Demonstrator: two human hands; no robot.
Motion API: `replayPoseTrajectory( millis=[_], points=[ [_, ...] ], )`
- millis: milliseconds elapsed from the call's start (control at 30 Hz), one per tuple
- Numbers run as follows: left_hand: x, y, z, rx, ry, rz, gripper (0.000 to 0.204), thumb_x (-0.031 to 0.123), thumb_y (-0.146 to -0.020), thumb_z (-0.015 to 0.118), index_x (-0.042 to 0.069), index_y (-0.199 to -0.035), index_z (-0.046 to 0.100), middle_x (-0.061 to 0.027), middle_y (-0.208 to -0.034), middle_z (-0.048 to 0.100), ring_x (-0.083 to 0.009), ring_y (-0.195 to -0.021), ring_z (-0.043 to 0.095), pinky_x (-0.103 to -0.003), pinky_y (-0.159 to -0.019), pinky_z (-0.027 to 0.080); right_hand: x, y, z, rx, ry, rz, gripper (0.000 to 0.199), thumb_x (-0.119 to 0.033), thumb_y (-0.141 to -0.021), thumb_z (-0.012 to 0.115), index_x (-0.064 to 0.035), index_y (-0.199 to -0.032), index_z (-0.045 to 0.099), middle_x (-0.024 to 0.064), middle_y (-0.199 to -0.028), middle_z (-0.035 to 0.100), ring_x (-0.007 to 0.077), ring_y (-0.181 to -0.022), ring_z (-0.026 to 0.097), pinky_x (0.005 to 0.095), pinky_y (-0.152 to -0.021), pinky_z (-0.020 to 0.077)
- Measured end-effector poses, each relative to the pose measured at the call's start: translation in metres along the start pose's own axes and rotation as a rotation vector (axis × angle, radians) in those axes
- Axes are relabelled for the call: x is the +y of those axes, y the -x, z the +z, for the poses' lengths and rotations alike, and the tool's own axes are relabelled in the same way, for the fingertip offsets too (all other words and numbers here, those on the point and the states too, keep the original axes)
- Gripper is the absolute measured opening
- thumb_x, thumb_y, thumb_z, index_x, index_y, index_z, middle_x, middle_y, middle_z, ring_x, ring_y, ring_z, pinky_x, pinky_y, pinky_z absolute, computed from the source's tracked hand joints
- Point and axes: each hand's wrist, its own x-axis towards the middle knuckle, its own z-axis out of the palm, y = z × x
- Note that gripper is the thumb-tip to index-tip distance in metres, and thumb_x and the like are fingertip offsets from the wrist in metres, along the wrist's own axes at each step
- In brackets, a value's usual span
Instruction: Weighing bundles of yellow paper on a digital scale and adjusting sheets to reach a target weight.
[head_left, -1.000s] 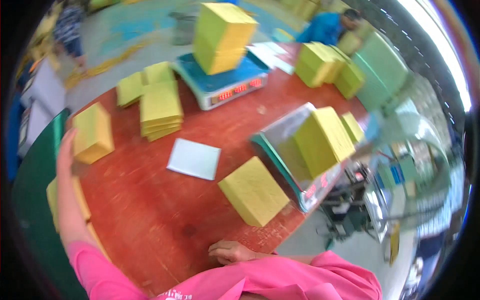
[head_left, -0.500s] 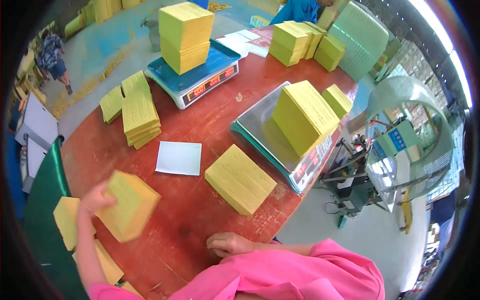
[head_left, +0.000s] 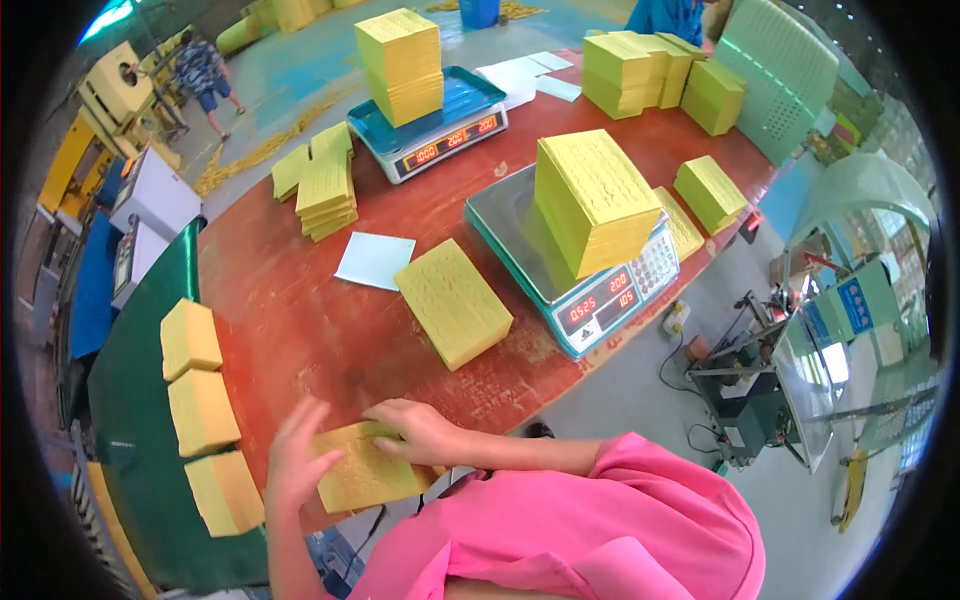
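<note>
A yellow paper stack (head_left: pixel 365 475) lies at the table's near edge, between my two hands. Beside its left end is my left hand (head_left: pixel 298 455), fingers stretched and apart, the thumb reaching over the stack's edge. My right hand (head_left: pixel 418 432) grips the stack's far right side, its thumb on top and its fingers over the far edge. Farther off lies another yellow paper stack (head_left: pixel 454 304), next to a pale sheet of paper (head_left: pixel 375 260).
A tall yellow block (head_left: pixel 598 200) stands on the near scale (head_left: pixel 500 225); another block (head_left: pixel 400 65) stands on the far scale (head_left: pixel 470 95). Several paper stacks (head_left: pixel 200 410) line the green surface (head_left: pixel 130 440) at left. Behind the table, one person (head_left: pixel 205 75) walks; another's blue sleeve (head_left: pixel 668 18) shows.
My left hand has brought a yellow stack from the left to the table's near edge. My right hand, earlier closed near my body, now lies on that stack. The view has shifted.
</note>
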Motion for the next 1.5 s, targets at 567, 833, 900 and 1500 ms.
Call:
replayPoseTrajectory(
  millis=[567,833,900,1500],
  points=[
    [0.124,0.073,0.207,1.103,2.104,-0.253,0.068,0.059,-0.1,0.036,0.012,-0.148,0.035,-0.0108,-0.147,0.043,-0.0283,-0.134,0.043,-0.051,-0.107,0.038,-0.022,0.056,-0.021,-0.331,0.046,0.06,0.052,-0.03,-0.083,0.07,0.0009,-0.121,0.054,0.0231,-0.113,0.058,0.0406,-0.108,0.057,0.046,-0.091,0.0487],
    [0.129,0.076,0.224,1.06,1.919,-0.428,0.059,0.045,-0.103,0.039,0.007,-0.147,0.034,-0.0121,-0.145,0.044,-0.0273,-0.132,0.045,-0.045,-0.109,0.037,-0.025,0.078,-0.028,-0.333,0.017,0.063,0.058,-0.031,-0.081,0.072,0.0014,-0.125,0.053,0.0233,-0.114,0.058,0.0398,-0.108,0.057,0.045,-0.092,0.0486],
    [0.125,0.07,0.225,1.086,1.911,-0.339,0.056,0.039,-0.102,0.041,0.004,-0.146,0.035,-0.0137,-0.142,0.047,-0.0276,-0.129,0.048,-0.043,-0.108,0.039,-0.022,0.077,-0.031,-0.319,0.005,0.061,0.059,-0.031,-0.081,0.072,0.0016,-0.126,0.053,0.0235,-0.114,0.058,0.0398,-0.109,0.057,0.0449,-0.093,0.0484],
    [0.273,-0.139,-0.019,0.851,0.799,0.41,0.04,0.014,-0.096,0.058,-0.001,-0.132,0.05,-0.0169,-0.131,0.057,-0.0272,-0.121,0.056,-0.038,-0.101,0.047,-0.086,0.04,-0.362,0.339,-0.355,0.216,0.044,-0.025,-0.095,0.058,0.0048,-0.128,0.056,0.0059,-0.093,0.066,0.0089,-0.073,0.059,0.0247,-0.058,0.0489]
  ],
)
